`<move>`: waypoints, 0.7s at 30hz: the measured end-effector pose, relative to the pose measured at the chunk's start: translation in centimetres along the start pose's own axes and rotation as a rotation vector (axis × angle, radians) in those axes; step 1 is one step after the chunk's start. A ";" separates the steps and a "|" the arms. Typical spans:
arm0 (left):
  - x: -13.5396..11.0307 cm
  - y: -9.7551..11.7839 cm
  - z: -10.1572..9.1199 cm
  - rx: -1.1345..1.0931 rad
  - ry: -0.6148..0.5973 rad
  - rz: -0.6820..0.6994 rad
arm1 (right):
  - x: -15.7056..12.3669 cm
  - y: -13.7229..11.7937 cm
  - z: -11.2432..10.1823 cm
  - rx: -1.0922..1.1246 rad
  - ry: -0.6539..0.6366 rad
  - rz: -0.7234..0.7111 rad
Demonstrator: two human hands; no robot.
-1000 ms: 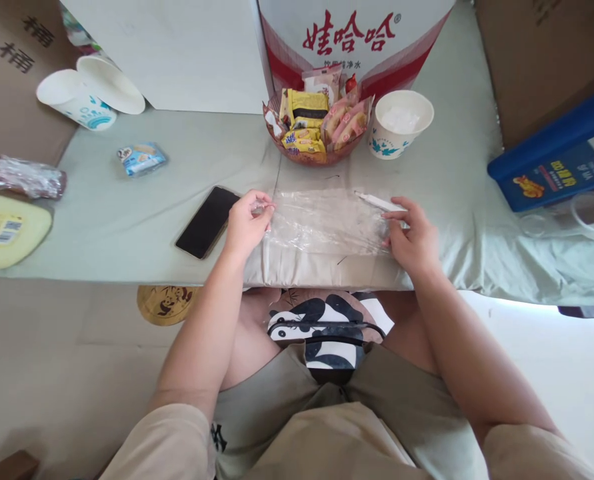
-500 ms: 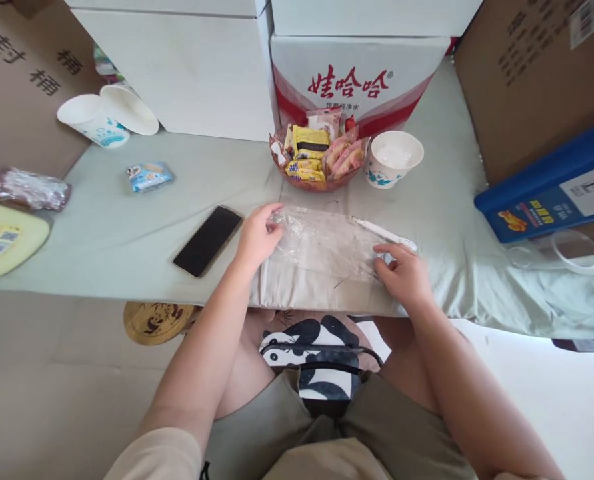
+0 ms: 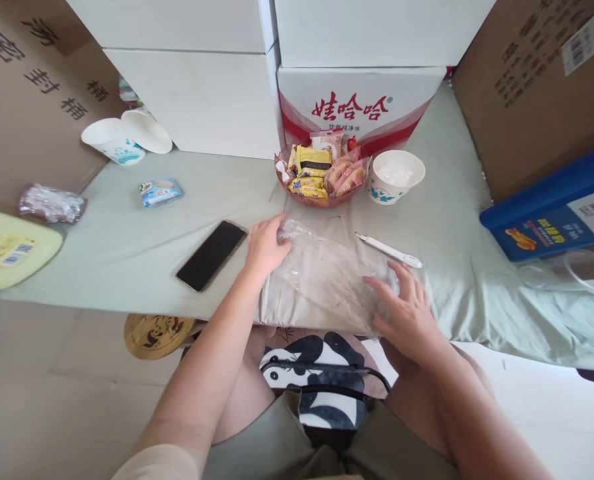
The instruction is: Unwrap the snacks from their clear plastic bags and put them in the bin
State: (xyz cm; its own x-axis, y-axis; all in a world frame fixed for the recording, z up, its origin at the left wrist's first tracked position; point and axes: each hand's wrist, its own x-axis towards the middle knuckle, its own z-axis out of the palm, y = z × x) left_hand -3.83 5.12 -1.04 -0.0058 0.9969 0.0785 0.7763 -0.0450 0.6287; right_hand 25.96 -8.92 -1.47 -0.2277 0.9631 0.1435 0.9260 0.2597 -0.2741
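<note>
A crumpled clear plastic bag (image 3: 327, 267) lies on the cloth-covered table in front of me. My left hand (image 3: 267, 245) is closed on its left end, thumb and fingers pinching the film. Over the bag's right end, my right hand (image 3: 404, 303) has its fingers spread and grips nothing. Just beyond that hand rests a slim white tool that looks like a utility knife (image 3: 389, 251). A black phone (image 3: 211, 255) lies left of my left hand.
A basket (image 3: 321, 199) of wrapped snacks stands behind the bag, beside a paper cup (image 3: 395, 177). Two more paper cups (image 3: 114, 141), a blue snack pack (image 3: 159, 192) and a yellow jug (image 3: 17, 250) are at left. A blue box (image 3: 551, 217) and clear cup (image 3: 567, 272) are at right.
My right hand has spread its fingers and moved slightly toward me, away from the white tool. The bag's right end has shifted nearer me. My left hand keeps its hold.
</note>
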 end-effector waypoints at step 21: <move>-2.8 4.5 -0.2 -0.694 -0.261 0.252 | 6.2 -1.9 -0.9 0.687 -0.238 0.086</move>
State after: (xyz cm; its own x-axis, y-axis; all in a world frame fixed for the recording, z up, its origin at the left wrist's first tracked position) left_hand -0.41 2.12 1.73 0.3334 0.9303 0.1531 0.1624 -0.2167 0.9626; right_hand 23.04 -3.49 0.76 -0.2943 0.9511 -0.0940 0.5631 0.0931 -0.8211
